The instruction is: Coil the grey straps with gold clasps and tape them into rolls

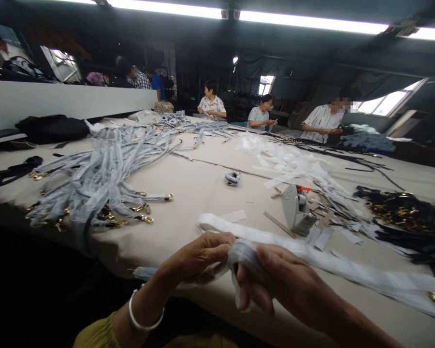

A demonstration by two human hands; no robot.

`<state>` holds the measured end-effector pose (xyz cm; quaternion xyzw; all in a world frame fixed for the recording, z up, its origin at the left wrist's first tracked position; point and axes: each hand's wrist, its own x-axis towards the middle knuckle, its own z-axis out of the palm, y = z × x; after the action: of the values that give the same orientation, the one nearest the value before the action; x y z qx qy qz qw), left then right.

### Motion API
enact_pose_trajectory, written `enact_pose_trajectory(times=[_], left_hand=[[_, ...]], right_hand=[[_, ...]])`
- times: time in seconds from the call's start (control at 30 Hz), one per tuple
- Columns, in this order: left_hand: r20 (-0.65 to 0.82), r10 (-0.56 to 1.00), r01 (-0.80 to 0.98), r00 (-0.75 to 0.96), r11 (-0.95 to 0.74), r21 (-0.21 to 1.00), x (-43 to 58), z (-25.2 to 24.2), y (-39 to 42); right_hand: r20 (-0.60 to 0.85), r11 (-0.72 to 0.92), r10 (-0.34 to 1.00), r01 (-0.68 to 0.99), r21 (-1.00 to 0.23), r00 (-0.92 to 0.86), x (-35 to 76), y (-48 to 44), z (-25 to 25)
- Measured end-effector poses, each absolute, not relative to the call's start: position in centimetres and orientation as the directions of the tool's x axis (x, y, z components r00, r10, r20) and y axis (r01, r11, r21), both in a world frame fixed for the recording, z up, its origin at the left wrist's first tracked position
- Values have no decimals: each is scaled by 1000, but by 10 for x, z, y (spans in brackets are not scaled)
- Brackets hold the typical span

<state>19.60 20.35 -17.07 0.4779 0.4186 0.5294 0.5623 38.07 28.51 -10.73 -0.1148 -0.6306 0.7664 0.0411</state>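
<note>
My right hand is wrapped round a coiled grey strap covered in thin whitish film. With its fingertips, my left hand pinches the strap at the coil's left side. A length of wrapped strap with a metal end shows beyond my left wrist; whether it belongs to the coil I cannot tell. Both hands are over the table's front edge, and the right fingers are blurred. Farther back, a finished-looking small coil of strap lies on the pale table.
Many film-wrapped straps with gold snap hooks are heaped at left. A long white strip crosses behind my hands. A grey tape dispenser stands right, near paper scraps and black straps. Several people sit across the table.
</note>
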Motion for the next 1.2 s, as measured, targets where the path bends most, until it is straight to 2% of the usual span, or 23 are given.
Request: enact_pose_trajectory(times=[0.1,0.23,0.3,0.37,0.47,0.57,0.67,0.73,0.77,0.83,0.9,0.93,1.03,1.1,1.2], left_hand=[[26,999,-351,-30,-35,936,212,-177,205],[97,974,-587,-207,-203,784,231,-200,209],[183,943,-599,-277,-319,735,239,-210,211],[230,911,-545,-342,-392,741,247,-217,214],[212,899,-512,-384,-399,761,256,-220,218],[172,938,-638,-302,-333,695,261,-220,223],[144,988,-822,-55,-126,555,260,-221,225],[156,984,-862,88,-3,506,258,-222,225],[155,981,-861,121,26,507,256,-223,225],[120,985,-840,127,42,541,254,-226,222],[38,994,-789,105,60,612,249,-228,216],[-9,994,-747,105,85,660,247,-229,213],[-133,985,-539,106,170,825,234,-227,202],[-188,980,-332,69,200,922,224,-224,197],[-168,984,39,-61,170,985,210,-219,194]], right_hand=[[23,-396,337,-164,-904,-941,367,286,-96],[136,-425,414,-323,-846,-900,352,290,-77],[163,-408,451,-365,-837,-877,347,291,-72],[168,-383,493,-387,-839,-854,345,293,-73],[171,-312,533,-380,-871,-829,342,296,-79],[223,-145,523,-344,-928,-823,342,299,-90],[326,210,471,-255,-944,-820,344,302,-101],[396,516,365,-171,-840,-842,344,306,-110],[429,663,282,-149,-734,-858,343,309,-115],[465,873,90,-154,-462,-881,343,317,-126],[447,958,-46,-167,-235,-894,343,328,-137],[406,972,-80,-161,-171,-910,343,333,-142],[210,983,-109,-136,-120,-972,349,345,-155],[98,987,-96,-108,-123,-991,355,349,-162],[-1,991,-21,-20,-131,-1000,363,350,-169]])
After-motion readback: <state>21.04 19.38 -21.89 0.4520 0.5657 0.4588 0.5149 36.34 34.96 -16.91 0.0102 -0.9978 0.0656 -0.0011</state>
